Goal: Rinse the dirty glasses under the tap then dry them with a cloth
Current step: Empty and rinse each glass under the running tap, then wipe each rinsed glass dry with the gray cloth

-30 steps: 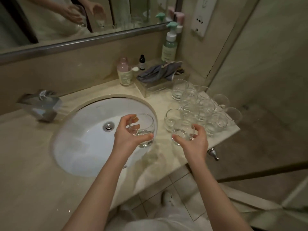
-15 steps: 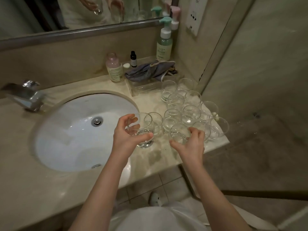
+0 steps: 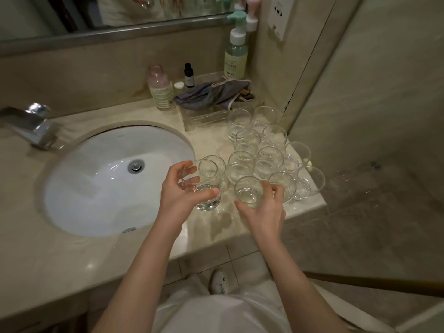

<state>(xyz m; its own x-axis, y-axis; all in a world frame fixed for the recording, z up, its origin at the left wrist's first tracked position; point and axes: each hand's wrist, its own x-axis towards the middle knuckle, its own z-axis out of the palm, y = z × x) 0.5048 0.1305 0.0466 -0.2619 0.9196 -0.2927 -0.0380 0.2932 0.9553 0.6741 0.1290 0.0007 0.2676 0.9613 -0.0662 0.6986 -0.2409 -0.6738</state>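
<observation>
My left hand (image 3: 180, 193) grips a clear tumbler (image 3: 204, 188) just right of the white basin (image 3: 79, 188), thumb across its front and fingers over the rim. My right hand (image 3: 262, 210) curls round a second clear glass (image 3: 248, 192) at the front of the cluster on the counter. Several more clear glasses (image 3: 262, 150) stand packed together behind it, toward the counter's right end. A grey cloth (image 3: 211, 94) lies crumpled on a clear plastic box at the back. The chrome tap (image 3: 31, 127) juts out at the far left, with no water running.
A pink-capped bottle (image 3: 161, 92), a small dark dropper bottle (image 3: 189, 75) and a green pump bottle (image 3: 235, 54) line the back wall under the mirror. The counter's right edge (image 3: 312, 207) drops to a tiled floor; a glass partition (image 3: 360, 116) stands right.
The view has swung right, so the basin and tap sit further left. My left hand carried its glass from over the basin to the counter; my right hand still holds the front glass.
</observation>
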